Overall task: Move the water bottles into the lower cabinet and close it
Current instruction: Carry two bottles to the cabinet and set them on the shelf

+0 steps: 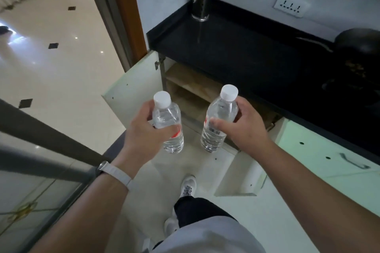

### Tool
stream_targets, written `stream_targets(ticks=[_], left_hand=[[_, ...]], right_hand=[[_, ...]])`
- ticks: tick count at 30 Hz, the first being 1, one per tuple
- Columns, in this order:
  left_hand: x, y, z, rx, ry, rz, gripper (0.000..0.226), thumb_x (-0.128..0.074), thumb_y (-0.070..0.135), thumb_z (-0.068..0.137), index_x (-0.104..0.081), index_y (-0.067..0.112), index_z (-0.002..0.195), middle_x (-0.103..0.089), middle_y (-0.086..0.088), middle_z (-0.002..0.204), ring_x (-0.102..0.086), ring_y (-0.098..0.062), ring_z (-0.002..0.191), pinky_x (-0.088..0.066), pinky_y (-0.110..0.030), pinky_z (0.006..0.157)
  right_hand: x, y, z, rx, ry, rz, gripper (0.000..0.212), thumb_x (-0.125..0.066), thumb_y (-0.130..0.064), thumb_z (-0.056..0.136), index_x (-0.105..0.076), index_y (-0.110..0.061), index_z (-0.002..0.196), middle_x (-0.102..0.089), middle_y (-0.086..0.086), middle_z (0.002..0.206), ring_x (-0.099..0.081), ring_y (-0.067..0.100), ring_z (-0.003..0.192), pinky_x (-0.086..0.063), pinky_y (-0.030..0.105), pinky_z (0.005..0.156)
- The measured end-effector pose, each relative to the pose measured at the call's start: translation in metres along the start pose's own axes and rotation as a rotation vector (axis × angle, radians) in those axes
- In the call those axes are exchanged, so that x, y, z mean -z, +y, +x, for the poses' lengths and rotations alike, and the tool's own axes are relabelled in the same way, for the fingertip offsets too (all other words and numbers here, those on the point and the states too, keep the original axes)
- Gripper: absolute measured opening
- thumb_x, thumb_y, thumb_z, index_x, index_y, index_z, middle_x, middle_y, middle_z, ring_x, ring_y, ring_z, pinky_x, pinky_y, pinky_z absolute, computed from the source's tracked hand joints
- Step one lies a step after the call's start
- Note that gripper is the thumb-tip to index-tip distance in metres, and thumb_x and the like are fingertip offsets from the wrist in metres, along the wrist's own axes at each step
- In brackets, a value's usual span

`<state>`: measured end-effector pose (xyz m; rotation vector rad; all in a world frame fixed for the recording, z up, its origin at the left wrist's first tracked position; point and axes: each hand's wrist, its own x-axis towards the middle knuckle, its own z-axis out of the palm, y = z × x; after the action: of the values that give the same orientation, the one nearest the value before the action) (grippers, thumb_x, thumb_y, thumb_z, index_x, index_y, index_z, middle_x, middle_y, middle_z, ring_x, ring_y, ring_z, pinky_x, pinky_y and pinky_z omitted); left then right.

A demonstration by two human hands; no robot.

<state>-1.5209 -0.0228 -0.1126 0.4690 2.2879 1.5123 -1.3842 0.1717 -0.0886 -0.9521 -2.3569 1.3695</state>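
The left hand is gripping one water bottle around its middle, and the right hand is gripping the other bottle the same way. Both bottles are hanging in the air in front of the open lower cabinet. They are standing upright, white caps up, long axes near vertical, tops leaning slightly apart. Fingers are covering most of each red-and-white label, so the writing is not readable. Beyond, a dark vase is standing at the black table's far left corner.
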Motion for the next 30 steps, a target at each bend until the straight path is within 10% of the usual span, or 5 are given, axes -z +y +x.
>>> stream_targets(ticks=[18,30], left_hand=[[-0.017,0.015,0.158,-0.064,-0.12,0.157,0.072,-0.09,0.022,0.07,-0.053,0.027,0.133,-0.065,0.01,0.117,-0.063,-0.014,0.106,-0.056,-0.042,0.091],[-0.048,0.01,0.276,-0.105,-0.517,0.152,0.069,-0.09,0.031,0.064,-0.056,0.033,0.125,-0.068,0.013,0.108,-0.067,-0.008,0.099,-0.059,-0.037,0.084]], right_hand=[[-0.007,0.003,0.134,-0.136,0.085,0.097,0.054,-0.082,-0.033,0.076,-0.047,-0.039,0.116,-0.061,-0.02,0.102,-0.06,-0.003,0.089,-0.043,0.013,0.07],[-0.014,-0.003,0.171,-0.387,0.334,0.112,0.045,-0.082,-0.03,0.077,-0.047,-0.044,0.101,-0.063,-0.019,0.092,-0.057,-0.02,0.078,-0.043,0.005,0.056]])
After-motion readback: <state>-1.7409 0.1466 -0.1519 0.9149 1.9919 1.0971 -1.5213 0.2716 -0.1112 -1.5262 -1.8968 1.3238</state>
